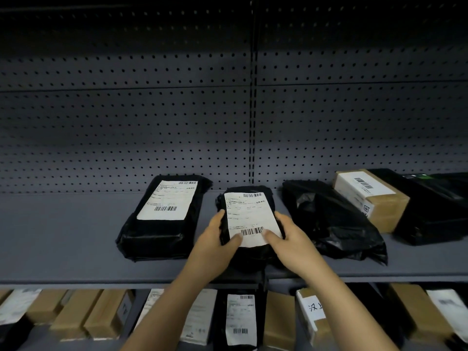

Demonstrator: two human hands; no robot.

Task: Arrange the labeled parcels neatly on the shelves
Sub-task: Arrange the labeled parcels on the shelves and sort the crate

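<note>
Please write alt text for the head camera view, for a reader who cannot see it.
The left hand and right hand hold a black labelled parcel at a grey shelf. Another labelled black parcel lies to its left; a crumpled black bag and a cardboard box lie to its right.

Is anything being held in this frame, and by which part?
Both hands hold the black plastic-wrapped parcel with a white label: left hand grips its near left edge, right hand its near right edge, thumbs on the label.
</note>
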